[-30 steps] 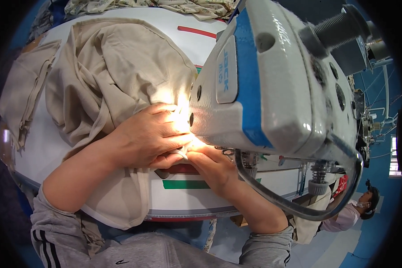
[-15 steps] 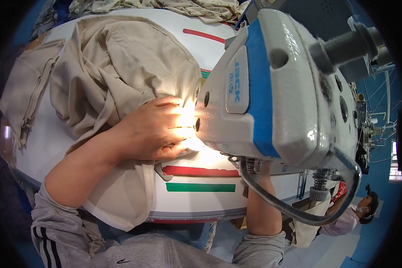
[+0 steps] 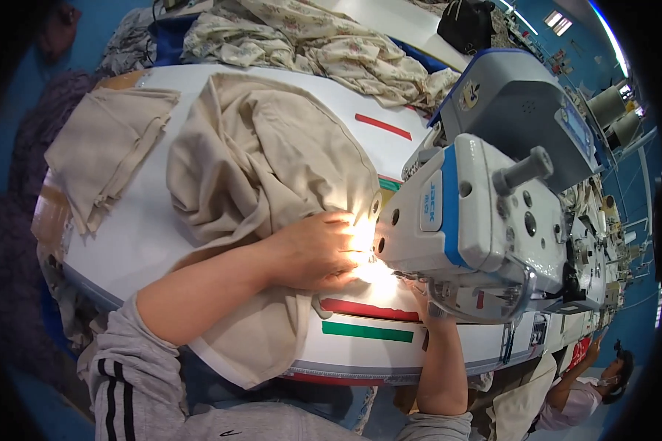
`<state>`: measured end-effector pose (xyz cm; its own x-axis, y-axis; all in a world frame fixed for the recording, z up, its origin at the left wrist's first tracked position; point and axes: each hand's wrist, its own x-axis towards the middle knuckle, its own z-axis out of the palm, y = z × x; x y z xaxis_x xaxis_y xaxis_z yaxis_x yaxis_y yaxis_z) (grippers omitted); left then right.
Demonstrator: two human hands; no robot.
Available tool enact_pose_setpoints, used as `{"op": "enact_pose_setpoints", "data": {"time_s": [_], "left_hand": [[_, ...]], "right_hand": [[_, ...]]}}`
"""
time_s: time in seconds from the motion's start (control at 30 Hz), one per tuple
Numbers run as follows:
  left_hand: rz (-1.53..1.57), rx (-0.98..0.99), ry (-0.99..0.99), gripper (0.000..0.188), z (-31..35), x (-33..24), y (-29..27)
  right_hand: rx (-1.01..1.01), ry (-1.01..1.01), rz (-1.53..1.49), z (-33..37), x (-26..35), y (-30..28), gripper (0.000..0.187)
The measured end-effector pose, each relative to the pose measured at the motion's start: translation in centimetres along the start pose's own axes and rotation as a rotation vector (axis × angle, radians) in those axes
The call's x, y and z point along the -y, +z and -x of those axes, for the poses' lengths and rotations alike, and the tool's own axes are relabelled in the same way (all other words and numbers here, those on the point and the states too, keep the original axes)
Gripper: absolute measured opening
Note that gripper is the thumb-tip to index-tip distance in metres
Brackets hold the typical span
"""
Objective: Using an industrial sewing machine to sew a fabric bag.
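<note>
A large piece of beige fabric [image 3: 272,162] lies bunched on the white sewing table [image 3: 136,246], its right edge at the lit needle area of a white and blue sewing machine [image 3: 485,213]. My left hand [image 3: 312,251] rests on this fabric close to the needle area, fingers bent and closed on the cloth; glare washes out the fingertips. From the lower right, my right hand [image 3: 421,298] reaches in under the machine head. The machine and its clear guard hide most of its fingers, so what they hold cannot be made out.
Folded beige pieces [image 3: 114,143] lie at the table's left. Floral fabric [image 3: 309,51] is heaped along the far edge. Red tape [image 3: 368,309] and green tape [image 3: 368,332] mark the near side. Another person [image 3: 592,386] sits at the far right, by more beige cloth [image 3: 522,397].
My view has shifted, so the table and machine sit lower and more of the room shows. Both hands stay by the needle area; a little more of the right hand shows.
</note>
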<state>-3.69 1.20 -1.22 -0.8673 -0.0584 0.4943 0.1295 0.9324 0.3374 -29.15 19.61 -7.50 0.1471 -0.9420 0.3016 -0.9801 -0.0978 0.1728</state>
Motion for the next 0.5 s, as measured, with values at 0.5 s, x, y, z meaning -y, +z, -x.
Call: {"op": "enact_pose_setpoints", "data": {"time_s": [0.5], "left_hand": [[-0.477,0.097,-1.093,0.039,13.6,-8.0,-10.2]], "right_hand": [[-0.264,0.203,-0.678,-3.6,8.9,-8.6,0.018]]}}
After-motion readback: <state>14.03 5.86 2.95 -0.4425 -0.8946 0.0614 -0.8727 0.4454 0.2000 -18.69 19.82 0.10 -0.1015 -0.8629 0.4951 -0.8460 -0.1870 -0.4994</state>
